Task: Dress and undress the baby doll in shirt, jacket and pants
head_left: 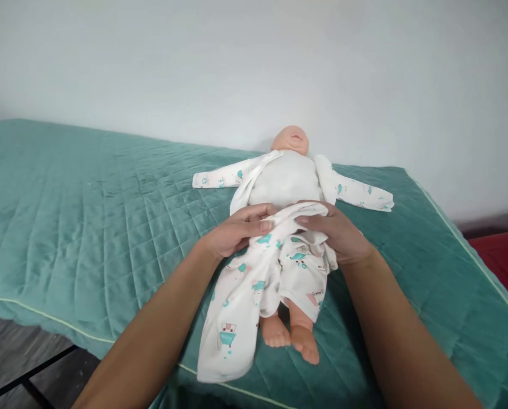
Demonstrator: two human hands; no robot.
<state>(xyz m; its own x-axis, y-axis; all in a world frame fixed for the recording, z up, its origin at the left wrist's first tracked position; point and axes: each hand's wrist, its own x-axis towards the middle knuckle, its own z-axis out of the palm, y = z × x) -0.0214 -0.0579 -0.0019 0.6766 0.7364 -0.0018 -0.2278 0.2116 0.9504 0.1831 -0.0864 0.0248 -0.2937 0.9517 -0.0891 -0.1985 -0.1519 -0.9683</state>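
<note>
A baby doll point(292, 139) lies on its back, head toward the wall and bare feet point(304, 343) toward me. Its white printed top point(220, 176) is spread open at the chest, with both sleeves stretched out sideways. White baby pants point(237, 318) with teal prints are bunched over the doll's lower body. My left hand point(241, 227) grips their upper edge, thumb on top. On the other side, my right hand point(337, 230) holds the gathered edge, some fingers hidden in the cloth. One pant leg lies flat beside the doll's legs; how the cloth lies around the legs is partly hidden.
A green quilted cover point(109, 227) with pale piping lies over the bed. Behind it rises a white wall point(194, 68). Something red point(501, 261) stands past the right edge. A black metal bar point(32, 372) shows above the floor at lower left.
</note>
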